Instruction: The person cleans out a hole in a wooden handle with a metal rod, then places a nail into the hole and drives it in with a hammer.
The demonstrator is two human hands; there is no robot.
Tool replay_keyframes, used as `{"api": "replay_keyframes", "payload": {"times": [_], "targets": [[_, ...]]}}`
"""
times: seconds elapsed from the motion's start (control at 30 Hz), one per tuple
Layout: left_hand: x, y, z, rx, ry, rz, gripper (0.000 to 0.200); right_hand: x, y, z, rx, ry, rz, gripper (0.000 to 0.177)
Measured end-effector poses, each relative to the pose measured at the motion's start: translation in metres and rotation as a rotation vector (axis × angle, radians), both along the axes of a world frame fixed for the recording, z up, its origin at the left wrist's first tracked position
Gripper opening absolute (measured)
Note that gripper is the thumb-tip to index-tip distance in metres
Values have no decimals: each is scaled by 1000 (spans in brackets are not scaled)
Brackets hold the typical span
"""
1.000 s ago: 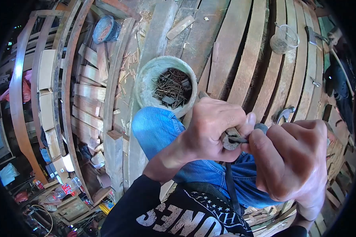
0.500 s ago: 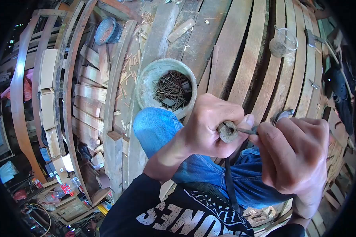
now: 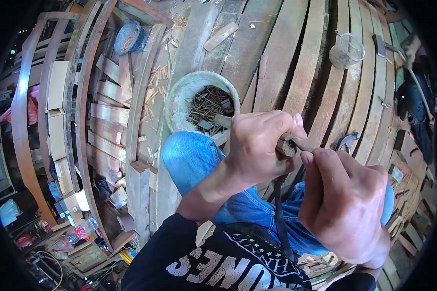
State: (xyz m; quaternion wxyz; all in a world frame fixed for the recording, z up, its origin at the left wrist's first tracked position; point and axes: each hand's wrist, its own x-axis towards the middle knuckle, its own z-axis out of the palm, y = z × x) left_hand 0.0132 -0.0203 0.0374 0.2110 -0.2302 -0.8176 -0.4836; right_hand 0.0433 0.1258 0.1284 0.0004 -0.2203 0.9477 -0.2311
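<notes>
My left hand (image 3: 262, 143) is wrapped round a wooden rod (image 3: 287, 147) whose hollowed end shows beside the thumb. The rod's other part sticks out on the far side of the fist, over a bucket's rim. In my right hand (image 3: 344, 194), thumb and fingers pinch a thin dark tool (image 3: 302, 145), its tip at the hollowed end. The pale round bucket (image 3: 177, 104) stands beyond my knee and holds many small dark sticks (image 3: 209, 106).
Wooden planks (image 3: 277, 63) run away from me. A clear plastic tub (image 3: 344, 53), a hammer (image 3: 381, 46) and a curved metal tool (image 3: 345, 141) lie at the right. A blue bucket (image 3: 131, 38) stands at the upper left. Part of another person shows at the right edge.
The rod has tilted, and its far part now shows over the bucket. My right hand has moved slightly left and down, with its fingers turned.
</notes>
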Motion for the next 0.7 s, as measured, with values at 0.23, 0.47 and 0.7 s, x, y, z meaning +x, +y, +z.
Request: {"api": "replay_keyframes", "payload": {"times": [0.23, 0.47, 0.7], "targets": [[0, 7, -10, -46, 51, 136, 38, 2, -3, -8, 50, 21, -21, 13], [-2, 3, -4, 35, -13, 56, 40, -12, 7, -14, -78, -30, 130, 17], [-1, -7, -2, 130, -135, -208, 40, -19, 12, -8, -9, 78, 266, 17]]}}
